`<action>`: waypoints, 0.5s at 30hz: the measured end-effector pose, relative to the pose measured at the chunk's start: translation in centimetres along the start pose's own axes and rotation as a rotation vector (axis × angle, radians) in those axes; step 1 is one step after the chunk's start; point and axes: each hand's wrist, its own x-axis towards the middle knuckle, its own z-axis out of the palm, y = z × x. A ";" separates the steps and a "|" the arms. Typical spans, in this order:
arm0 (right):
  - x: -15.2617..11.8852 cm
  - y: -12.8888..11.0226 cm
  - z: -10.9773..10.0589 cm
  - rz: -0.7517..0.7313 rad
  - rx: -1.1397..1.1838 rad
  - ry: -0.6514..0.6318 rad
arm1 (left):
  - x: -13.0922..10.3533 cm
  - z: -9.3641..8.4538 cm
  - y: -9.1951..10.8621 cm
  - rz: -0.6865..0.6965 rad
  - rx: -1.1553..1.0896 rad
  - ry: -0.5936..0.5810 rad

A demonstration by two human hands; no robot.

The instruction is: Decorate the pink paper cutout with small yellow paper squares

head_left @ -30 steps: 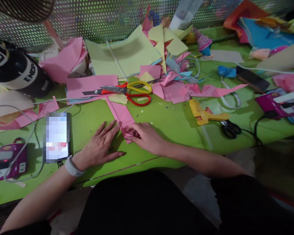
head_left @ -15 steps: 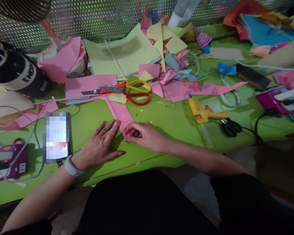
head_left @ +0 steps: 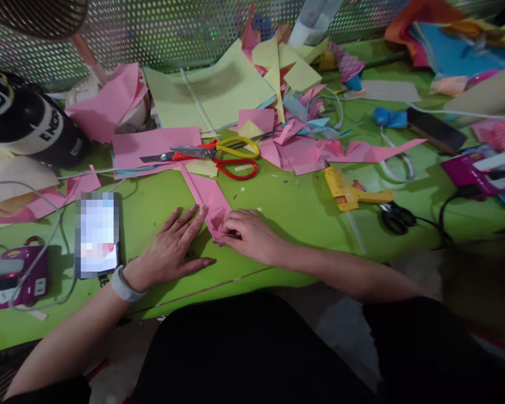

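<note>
Right grip [head_left: 251, 234] shifted slightly, pinched on pink paper strip [head_left: 210, 193], creased, long edge folded; left hand [head_left: 170, 247] spread flat.

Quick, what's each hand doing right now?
Left hand: open, palm down, a fingertip on the pink paper strip.
Right hand: closed, pinching the pink paper strip's near end.

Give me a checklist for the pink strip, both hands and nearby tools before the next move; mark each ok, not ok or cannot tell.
1. Left hand touching the pink strip: ok, fingertips at its left edge.
2. Right hand holding the strip's near end: ok, fingers closed on it.
3. Strip flat throughout: not ok, near end creased.
4. Strip's far end free of the scissors: cannot tell, they meet or overlap there.
5. Yellow glue gun apart from both hands: ok.
6. Glue gun cool: cannot tell.
</note>
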 end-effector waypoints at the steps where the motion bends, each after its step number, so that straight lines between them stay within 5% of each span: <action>1: 0.0 -0.1 0.0 0.013 -0.009 0.007 | 0.0 0.1 0.0 0.002 -0.003 0.006; 15: 0.5 -0.7 -0.3 0.059 -0.044 0.001 | 0.1 0.1 -0.3 0.014 0.015 -0.061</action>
